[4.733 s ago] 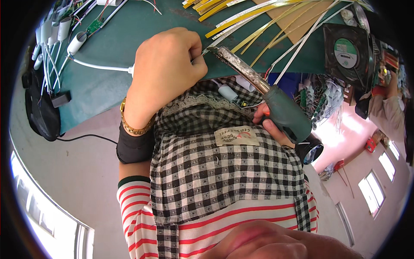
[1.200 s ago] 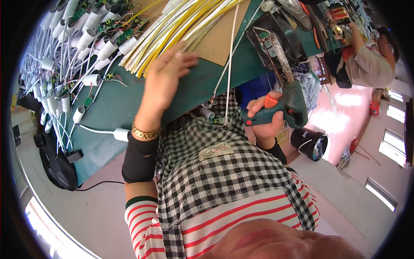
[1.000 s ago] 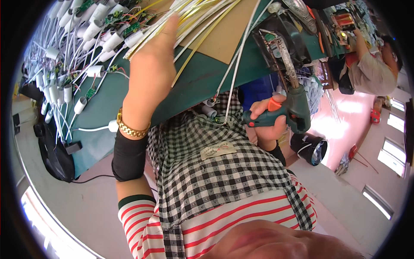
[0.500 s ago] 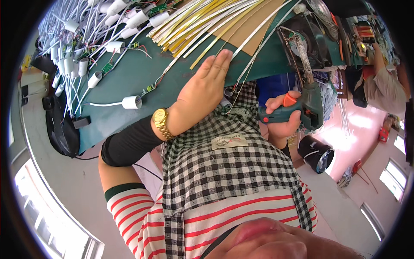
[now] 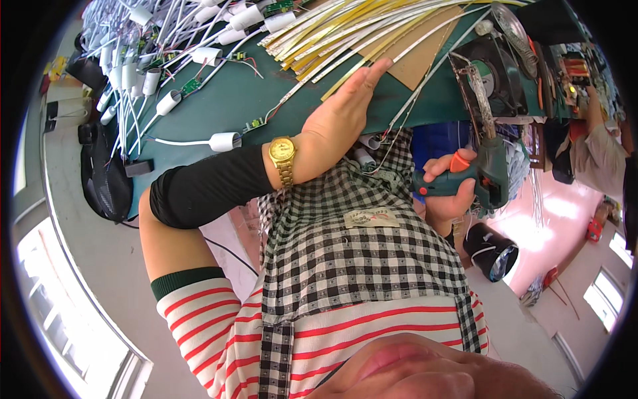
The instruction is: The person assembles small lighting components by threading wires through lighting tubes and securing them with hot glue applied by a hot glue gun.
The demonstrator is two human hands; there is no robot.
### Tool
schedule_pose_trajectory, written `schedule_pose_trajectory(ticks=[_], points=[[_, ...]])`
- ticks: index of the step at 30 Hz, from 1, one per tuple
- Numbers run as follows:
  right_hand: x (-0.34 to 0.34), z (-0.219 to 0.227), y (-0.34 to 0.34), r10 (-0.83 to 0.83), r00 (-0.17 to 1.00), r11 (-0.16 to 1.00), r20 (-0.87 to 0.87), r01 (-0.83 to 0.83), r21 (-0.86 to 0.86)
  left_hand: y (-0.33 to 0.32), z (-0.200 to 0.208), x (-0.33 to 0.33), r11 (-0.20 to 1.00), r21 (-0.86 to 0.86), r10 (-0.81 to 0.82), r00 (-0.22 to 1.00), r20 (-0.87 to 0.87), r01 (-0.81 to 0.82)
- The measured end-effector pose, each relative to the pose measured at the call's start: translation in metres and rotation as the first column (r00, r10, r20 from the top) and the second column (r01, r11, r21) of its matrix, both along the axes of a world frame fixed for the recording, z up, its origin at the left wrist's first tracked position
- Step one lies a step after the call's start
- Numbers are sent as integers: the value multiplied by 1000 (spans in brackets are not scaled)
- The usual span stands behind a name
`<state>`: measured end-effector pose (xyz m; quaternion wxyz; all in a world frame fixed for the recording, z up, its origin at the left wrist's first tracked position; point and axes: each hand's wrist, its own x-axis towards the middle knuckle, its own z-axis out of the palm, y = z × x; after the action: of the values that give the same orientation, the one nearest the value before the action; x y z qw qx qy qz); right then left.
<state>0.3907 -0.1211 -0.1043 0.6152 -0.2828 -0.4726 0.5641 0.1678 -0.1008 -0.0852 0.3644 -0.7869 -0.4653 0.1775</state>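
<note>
My left hand (image 5: 335,130), with a gold watch (image 5: 282,151) and black sleeve on its arm, is stretched out over the front of the green table, fingers straight and nothing visible in them. Its fingertips are by the ends of a bundle of thin yellow and white LED strips (image 5: 332,40). My right hand (image 5: 438,176) grips a green soldering gun (image 5: 493,159) with an orange trigger, its metal front pointing up beside the table. Left of my left hand lies a white cylindrical cap (image 5: 224,141), wired to a small circuit board (image 5: 254,124) joined to a strip.
Many white caps (image 5: 206,56) with wires and boards are heaped at the far left. A black fan (image 5: 492,73) stands at the right edge of the table (image 5: 219,110). Below it is a black bucket (image 5: 488,246). Another person's arm (image 5: 598,146) shows at far right.
The whole view has shifted slightly, things now standing further right. My left hand has moved a little forward and turned more on its edge. My right hand still holds the soldering gun.
</note>
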Motion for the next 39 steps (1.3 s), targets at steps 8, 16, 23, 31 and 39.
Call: schedule_pose_trajectory(ticks=[8,16,23,31,39], points=[[6,-4,0,4,1000,996,29,-2,-86,6,3,-20,965,-99,-129,771,623,242],[7,1,0,13,998,999,63,-10,-41,6,30,-152,999,-35,3,620,785,40],[1,5,-5,-50,999,995,8,50,-88,-14,11,-195,903,-170,360,479,801,-394],[2,2,-1,23,999,994,32,-20,-107,-10,19,-188,886,-170,247,127,961,-431],[1,2,-1,48,999,992,14,-46,-116,-21,2,-194,954,70,30,328,944,-291]])
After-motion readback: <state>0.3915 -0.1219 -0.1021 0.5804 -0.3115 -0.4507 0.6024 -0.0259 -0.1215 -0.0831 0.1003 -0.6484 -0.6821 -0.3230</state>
